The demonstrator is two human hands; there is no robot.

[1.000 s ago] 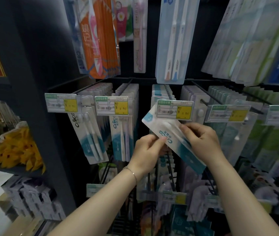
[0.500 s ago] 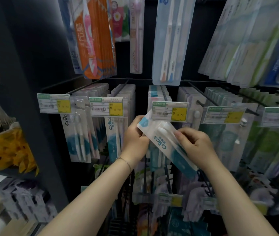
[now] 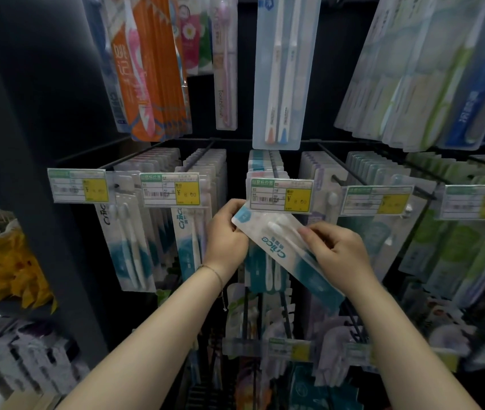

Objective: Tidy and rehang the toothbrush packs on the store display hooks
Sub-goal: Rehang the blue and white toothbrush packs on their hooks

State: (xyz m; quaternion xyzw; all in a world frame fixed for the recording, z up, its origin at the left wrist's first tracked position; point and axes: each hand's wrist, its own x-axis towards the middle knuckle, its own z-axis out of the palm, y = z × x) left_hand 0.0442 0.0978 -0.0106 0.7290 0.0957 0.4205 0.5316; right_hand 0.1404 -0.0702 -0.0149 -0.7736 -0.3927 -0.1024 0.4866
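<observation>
Holding toothbrush pack (image 3: 275, 247) between left hand (image 3: 225, 236), right hand (image 3: 340, 250).

Dim, dark-cornered, edges stretched and blurred.

1 pack (image 3: 276, 247): top edge hidden behind tag (image 3: 279, 196); middle partly covered by right hand (image 3: 338, 250); fingertips of left hand (image 3: 226, 235) hidden behind it.
Print on far-left tag (image 3: 78, 186): blurred.
Goods on lower racks (image 3: 294, 344): blurred.
Tops of upper packs (image 3: 282, 69): cut off by the edge.
</observation>
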